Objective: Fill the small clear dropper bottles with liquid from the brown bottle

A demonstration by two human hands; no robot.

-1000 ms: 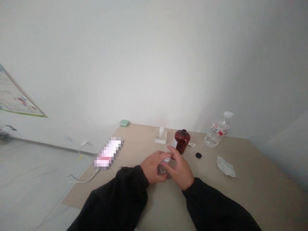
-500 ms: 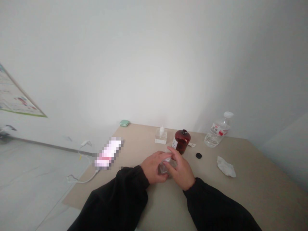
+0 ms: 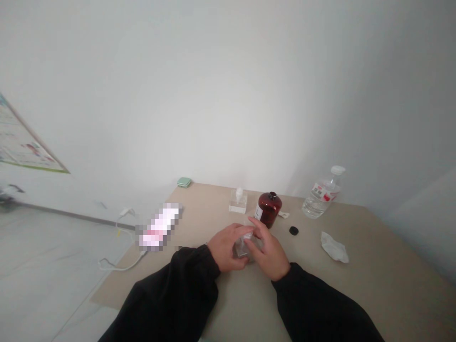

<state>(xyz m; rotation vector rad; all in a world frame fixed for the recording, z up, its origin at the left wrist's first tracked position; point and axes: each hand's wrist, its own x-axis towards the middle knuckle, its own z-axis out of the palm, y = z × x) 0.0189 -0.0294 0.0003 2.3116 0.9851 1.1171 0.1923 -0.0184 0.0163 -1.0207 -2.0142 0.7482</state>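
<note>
My left hand [image 3: 228, 249] is wrapped round the left side of a small clear glass bottle [image 3: 242, 249] near the front of the table. On the other side, my right hand [image 3: 270, 252] has its thumb and fingers closed at the bottle's top, where they partly hide the neck. Just behind my hands stands a dark red-brown bottle [image 3: 270, 209] with a white label and an open neck. A black cap [image 3: 294, 231] lies on the table to its right.
Behind my hands is a clear square bottle [image 3: 238, 203] with a whitish top. A water bottle [image 3: 320, 197] stands back right, with crumpled tissue [image 3: 334, 247] nearer. On the left, a blurred-out phone [image 3: 161, 226] lies with a white cable [image 3: 123, 269]; a green case [image 3: 184, 182] sits by the wall.
Hardly anything differs. My right fingers have shifted very slightly at the top of the clear bottle; both hands stay round it, and the other things have not moved.
</note>
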